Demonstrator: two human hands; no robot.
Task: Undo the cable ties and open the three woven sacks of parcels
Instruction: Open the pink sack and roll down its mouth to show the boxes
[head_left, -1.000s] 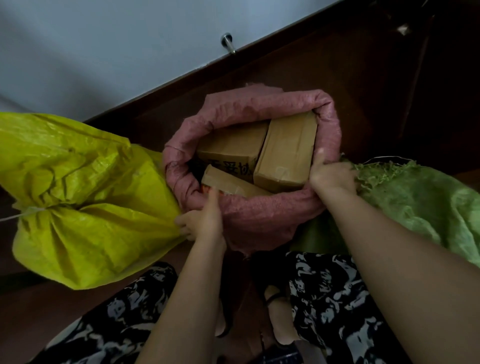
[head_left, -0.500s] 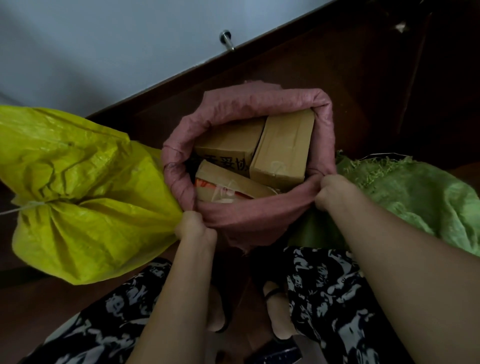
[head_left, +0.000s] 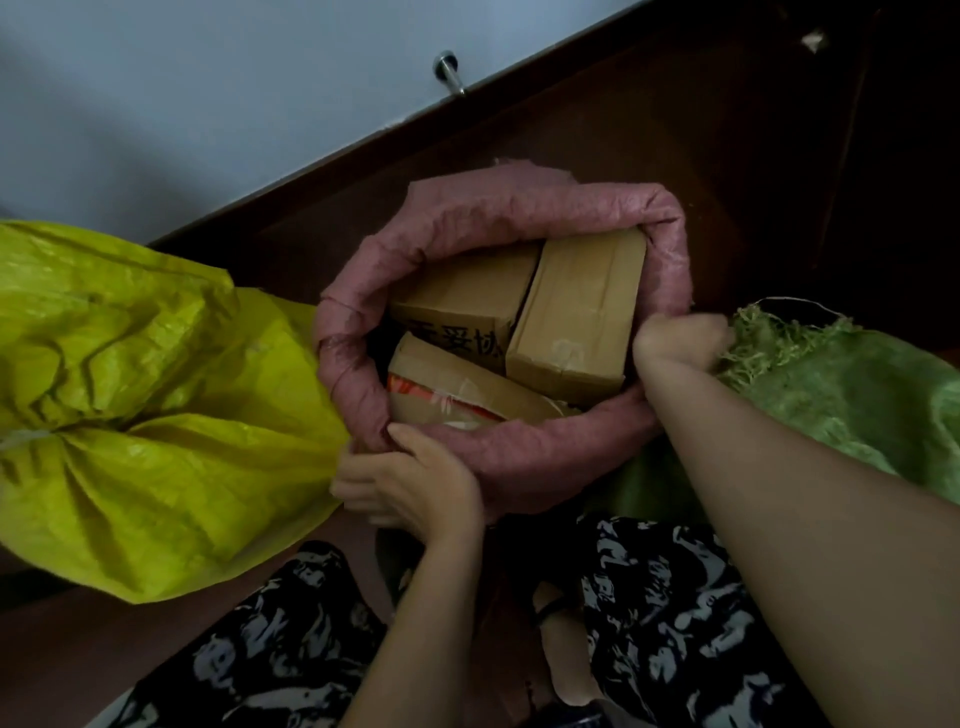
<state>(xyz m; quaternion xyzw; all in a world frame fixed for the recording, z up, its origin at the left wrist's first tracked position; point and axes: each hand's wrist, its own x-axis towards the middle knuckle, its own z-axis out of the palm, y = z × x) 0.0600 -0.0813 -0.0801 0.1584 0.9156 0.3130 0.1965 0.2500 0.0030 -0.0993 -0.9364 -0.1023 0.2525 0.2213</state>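
Note:
The pink woven sack (head_left: 519, 218) stands open in the middle, its rim rolled down around three cardboard parcels (head_left: 576, 306). My left hand (head_left: 415, 483) grips the sack's near-left rim, thumb on top. My right hand (head_left: 675, 338) is closed on the right rim, beside the frayed mouth of the green sack (head_left: 852, 395). At the left lies the yellow sack (head_left: 156, 395), its neck still gathered by a white cable tie (head_left: 23, 439). Whether a tie holds the green sack is hidden.
A dark wooden floor (head_left: 675, 119) runs behind the sacks to a pale wall (head_left: 208, 104) with a metal door stop (head_left: 449, 73). My patterned trouser legs (head_left: 675, 597) and sandalled foot (head_left: 566, 654) fill the bottom of the view.
Both hands have pushed the pink sack's rim lower and wider, so the front parcel with orange print shows more. My left hand shifted from a fist to a thumb-over grip.

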